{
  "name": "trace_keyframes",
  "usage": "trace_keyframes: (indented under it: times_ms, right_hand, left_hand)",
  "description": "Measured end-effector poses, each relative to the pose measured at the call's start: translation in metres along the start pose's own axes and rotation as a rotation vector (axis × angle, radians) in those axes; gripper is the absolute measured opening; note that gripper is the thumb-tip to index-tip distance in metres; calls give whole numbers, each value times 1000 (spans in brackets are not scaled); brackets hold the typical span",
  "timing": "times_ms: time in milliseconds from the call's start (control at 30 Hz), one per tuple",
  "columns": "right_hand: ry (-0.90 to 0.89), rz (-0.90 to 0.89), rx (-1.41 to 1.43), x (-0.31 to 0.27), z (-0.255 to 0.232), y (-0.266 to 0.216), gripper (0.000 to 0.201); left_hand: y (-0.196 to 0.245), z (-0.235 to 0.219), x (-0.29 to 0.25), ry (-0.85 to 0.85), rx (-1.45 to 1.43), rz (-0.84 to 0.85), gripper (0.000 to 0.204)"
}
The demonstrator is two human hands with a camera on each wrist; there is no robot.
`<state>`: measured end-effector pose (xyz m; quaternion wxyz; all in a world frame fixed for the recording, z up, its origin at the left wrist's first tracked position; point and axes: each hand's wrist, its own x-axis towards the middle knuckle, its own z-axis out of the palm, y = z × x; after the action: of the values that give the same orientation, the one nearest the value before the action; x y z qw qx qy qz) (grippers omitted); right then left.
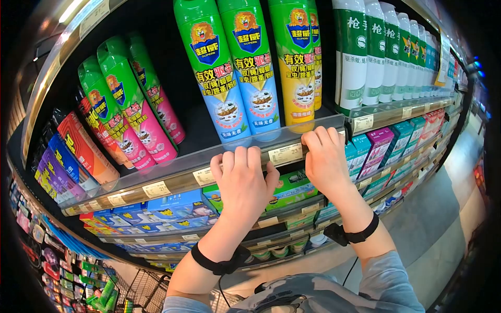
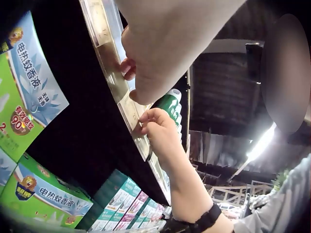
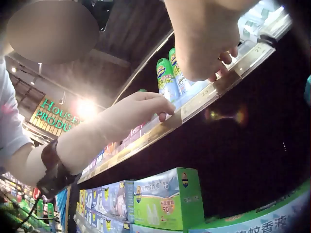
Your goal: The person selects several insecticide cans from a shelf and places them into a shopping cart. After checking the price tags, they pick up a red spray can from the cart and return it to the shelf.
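Both hands are at the front edge of a shelf of insecticide spray cans. My left hand (image 1: 242,182) curls its fingers over the shelf edge (image 1: 177,178), below two blue-and-green spray cans (image 1: 250,78); its thumb stands out to the side. Further right, my right hand (image 1: 327,159) bends its fingers over the same edge, beside a price tag (image 1: 286,153) and under a yellow-and-green spray can (image 1: 296,68). In the left wrist view, the right hand's fingertips (image 2: 147,119) lie at the price strip. Neither hand holds a can.
Pink-and-green cans (image 1: 136,112) lean at the left of the shelf. White-and-green cans (image 1: 350,62) stand in a row at the right. Lower shelves carry blue boxes (image 1: 175,206) and green boxes (image 3: 167,201). A wire shopping cart (image 1: 143,292) stands at lower left.
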<state>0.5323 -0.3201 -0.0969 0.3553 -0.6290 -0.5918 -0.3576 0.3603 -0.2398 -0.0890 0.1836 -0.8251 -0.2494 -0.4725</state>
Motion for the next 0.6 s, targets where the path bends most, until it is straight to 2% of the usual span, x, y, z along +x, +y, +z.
trace_keyframes:
  times_ms: [133, 333, 600]
  right_hand:
    - [16, -1, -35, 3, 2, 0, 21]
    - [32, -4, -30, 6, 0, -1, 22]
    - [20, 13, 17, 1, 3, -1, 24]
  left_hand:
    - [2, 4, -5, -63, -4, 26, 29]
    - [4, -3, -4, 35, -50, -2, 30]
    - [0, 0, -14, 30, -38, 6, 37]
